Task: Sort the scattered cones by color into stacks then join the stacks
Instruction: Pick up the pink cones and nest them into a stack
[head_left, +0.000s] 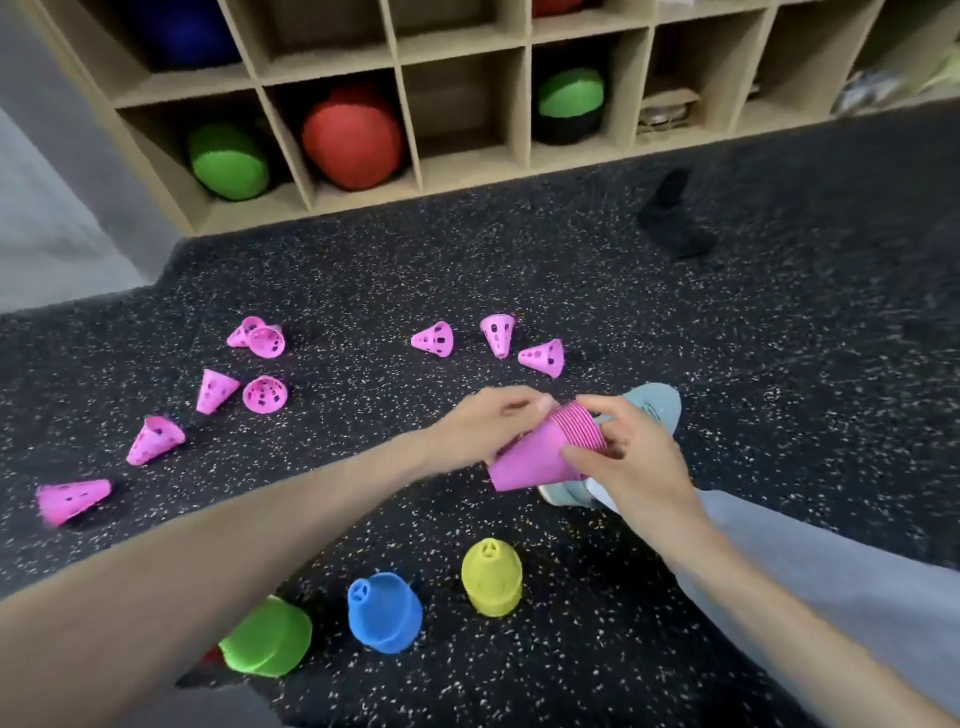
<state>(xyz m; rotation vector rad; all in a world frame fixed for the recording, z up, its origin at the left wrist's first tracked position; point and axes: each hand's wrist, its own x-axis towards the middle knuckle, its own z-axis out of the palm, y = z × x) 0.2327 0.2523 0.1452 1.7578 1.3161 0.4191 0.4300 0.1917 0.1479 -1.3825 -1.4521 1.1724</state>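
A dark speckled rubber floor (363, 270) is filling most of the view, with a wooden cubby shelf (467, 93) standing along the far edge. In its lower cubbies a green-faced ball (228, 161) is sitting at the left, a red ball (353, 137) next to it, and another green-and-black ball (569, 104) farther right.

In the middle of the scene both hands are holding a pink stack of cones (545, 452) above the floor. The stack is lying tilted, its wide open end pointing near and left, its ribbed layered rims pointing far and right. The left hand (488, 426) is curling over the stack from the left, fingers wrapping its upper side. The right hand (628, 457) is pinching the ribbed end from the right, thumb on the near side and fingers over the top. A light blue shoe (654, 410) is showing just behind the stack, with a grey trouser leg (831, 571) running to the near right.

Loose pink cones are lying scattered on the floor: three in a cluster just beyond the hands (498, 332), and a line of others trailing to the left, from a pair (260, 335) down to one at the far left (72, 501).

Near the person, three stacks are standing apart in a row: a green stack (270, 644) at the left, partly hidden by the left forearm, a blue stack (384, 613) in the middle and a yellow stack (491, 577) at the right.
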